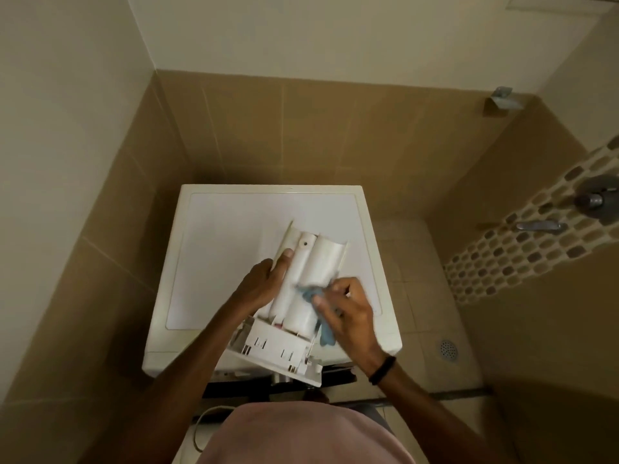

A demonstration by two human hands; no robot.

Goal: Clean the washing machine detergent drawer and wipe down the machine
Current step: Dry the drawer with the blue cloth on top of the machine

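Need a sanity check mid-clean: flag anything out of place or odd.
Only the detergent drawer: it is out of its slot, lying askew on the washing machine top, its front overhanging the edge. The left hand steadies it; the right hand wipes with a blue cloth.

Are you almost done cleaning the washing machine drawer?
About halfway, I'd say. Done: the drawer is already out, over the top of the washing machine. Happening now: the left hand holds it while the right hand rubs it with a blue cloth. Left to do: slide the drawer back in and wipe the machine; I can't tell if that was wiped yet.
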